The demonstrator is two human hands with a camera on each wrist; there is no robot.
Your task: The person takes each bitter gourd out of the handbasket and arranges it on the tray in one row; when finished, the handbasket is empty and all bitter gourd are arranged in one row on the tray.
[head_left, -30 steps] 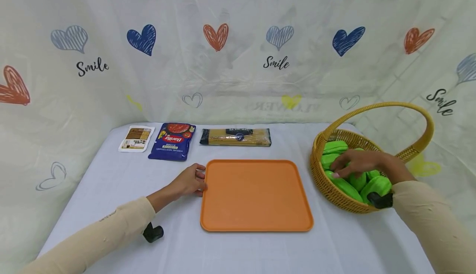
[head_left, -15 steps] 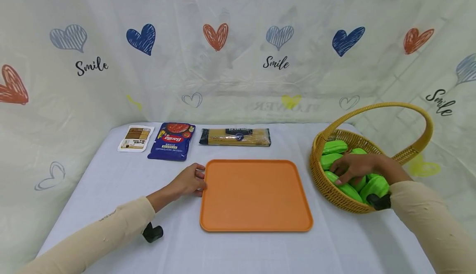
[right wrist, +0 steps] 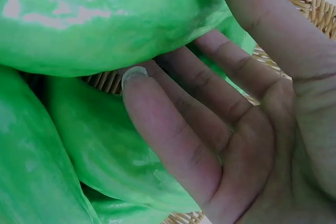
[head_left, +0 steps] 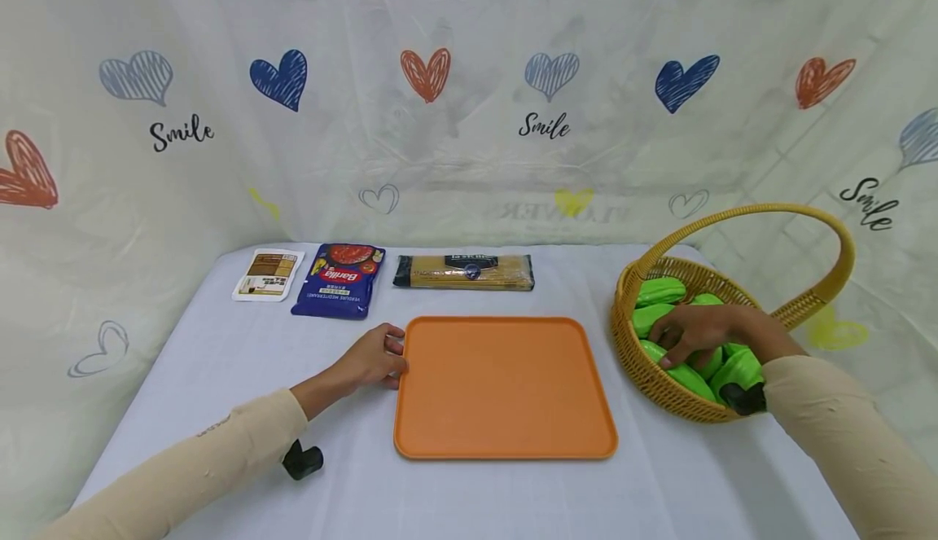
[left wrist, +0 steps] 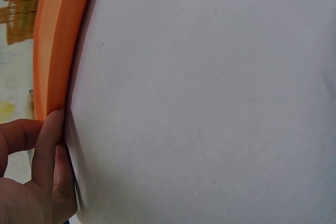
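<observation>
My left hand (head_left: 372, 355) pinches the left rim of an orange rectangular tray (head_left: 506, 389); in the left wrist view, fingers (left wrist: 50, 135) meet at the tray's edge (left wrist: 60, 45). My right hand (head_left: 699, 332) is inside a wicker basket (head_left: 630, 353) of glossy green, gourd-like vegetables. It holds one such green vegetable (head_left: 685, 377). In the right wrist view, several fingers curl beneath this vegetable (right wrist: 110, 30) and the thumb lies against its end. Their tips are hidden behind it.
A flat white packet (head_left: 269, 274), a blue Barilla sauce pouch (head_left: 339, 280) and a pack of spaghetti (head_left: 464, 272) lie along the back of the white-covered table (head_left: 352, 499). The basket's tall handle (head_left: 777, 208) arches over its right side. A printed cloth (head_left: 469, 157) hangs behind.
My right hand has shifted slightly left and down among the green vegetables, with its thumb lower on the front one. The left hand and the tray have stayed in place.
</observation>
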